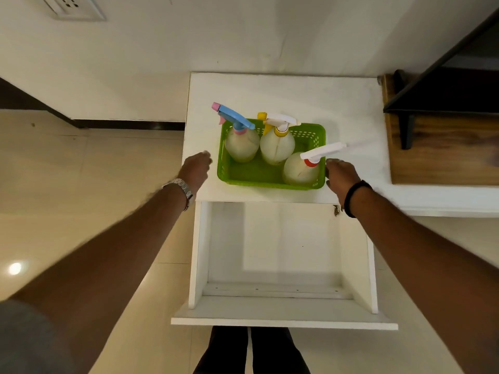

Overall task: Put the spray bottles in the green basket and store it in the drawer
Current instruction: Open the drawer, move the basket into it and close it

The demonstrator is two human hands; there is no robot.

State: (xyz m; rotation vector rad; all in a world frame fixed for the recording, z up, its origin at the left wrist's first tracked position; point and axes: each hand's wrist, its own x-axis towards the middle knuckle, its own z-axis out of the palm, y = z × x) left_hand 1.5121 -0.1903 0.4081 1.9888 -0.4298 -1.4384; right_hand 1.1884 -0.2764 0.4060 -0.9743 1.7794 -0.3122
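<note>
A green basket stands on the white cabinet top. Three spray bottles stand upright in it: one with a blue and pink trigger, one with a white and yellow trigger, one with a white trigger and red collar. My left hand hovers just left of the basket, fingers loosely curled, a small gap away. My right hand is at the basket's right wall, holding nothing that I can see. Below, the white drawer is pulled out, with nothing inside.
A wooden surface with a black bracket lies to the right of the cabinet. A wall with a socket plate is behind. Tiled floor spreads to the left. My legs stand under the drawer front.
</note>
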